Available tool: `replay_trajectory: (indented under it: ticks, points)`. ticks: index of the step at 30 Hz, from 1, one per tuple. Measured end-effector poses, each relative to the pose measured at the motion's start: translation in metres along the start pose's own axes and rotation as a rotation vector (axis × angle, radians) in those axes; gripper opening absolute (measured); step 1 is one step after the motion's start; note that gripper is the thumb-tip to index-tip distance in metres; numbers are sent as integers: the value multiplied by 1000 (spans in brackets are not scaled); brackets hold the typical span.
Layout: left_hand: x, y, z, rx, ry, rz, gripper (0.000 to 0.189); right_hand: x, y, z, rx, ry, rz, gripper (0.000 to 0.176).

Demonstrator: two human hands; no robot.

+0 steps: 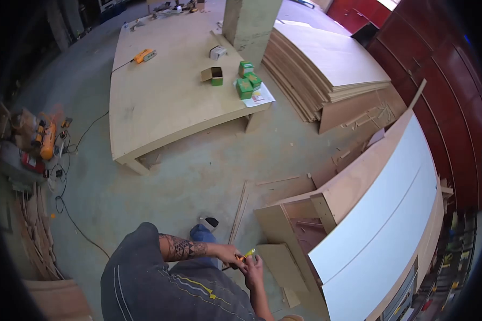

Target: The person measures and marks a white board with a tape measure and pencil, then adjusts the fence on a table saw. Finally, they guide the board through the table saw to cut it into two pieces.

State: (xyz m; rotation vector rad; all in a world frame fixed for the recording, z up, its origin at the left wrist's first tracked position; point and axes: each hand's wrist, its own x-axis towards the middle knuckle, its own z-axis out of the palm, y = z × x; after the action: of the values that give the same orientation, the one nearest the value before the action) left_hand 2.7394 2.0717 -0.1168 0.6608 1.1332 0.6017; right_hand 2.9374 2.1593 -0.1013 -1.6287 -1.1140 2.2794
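Slanting from lower left to upper right, a small tool (249, 252) sits between the two hands at the lower middle of the view, its yellow end pointing up and rightward, its orange part lower and to the left. The left hand (227, 253) is curled around the orange part, while the right hand (254, 273) has its fingers drawn together against the yellow end; how firmly they press, I cannot tell. Any print on the tool is too small to read. Green boxes (245, 89) on the table (160, 107) bear a pale star-like mark, their lettering too small to make out, and one rests on a printed sheet (261, 98). Beside them stand an open carton (216, 78) with brown flaps and a white box (217, 52). The table is broad, flat and pale wood; behind its right edge rises a squared, blotchy pillar (250, 32), next to a stack (334, 59) of thin wooden sheets. Right of the hands, a plywood cabinet (332, 206) carries a smooth pale-blue panel (377, 200) crossed by a thin lengthwise line, and narrow wooden strips (238, 211) lie on the dusty floor (198, 176)
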Motion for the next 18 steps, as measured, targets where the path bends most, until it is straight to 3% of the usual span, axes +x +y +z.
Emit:
replay_trajectory:
  ticks: [2, 3, 6, 11, 13, 16, 18]
  points:
    - [-40, -4, -69, -162, 174, -46, 47, 31, -5, 49, -342, -7, 141, 72]
    - [-43, -46, -137, -223, 424, -59, 43, 54, -2, 66, -612, -92, 29, 69]
    - [-45, -105, -259, -395, 944, -125, 46, 50, -37, 78, -607, -206, 37, 62]
    - [-63, -198, -467, -529, 1637, -108, 62, 54, 4, 14, -541, 119, 198, 51]
    - [-72, -230, -536, -521, 1802, -126, 70, 36, 28, -25, -578, 229, 296, 50]
    - [-98, -193, -572, -423, 1859, -230, 72, 1, 61, -77, -594, 355, 528, 49]
    - [-115, -173, -587, -384, 1893, -324, 72, -14, 97, -105, -619, 362, 548, 51]
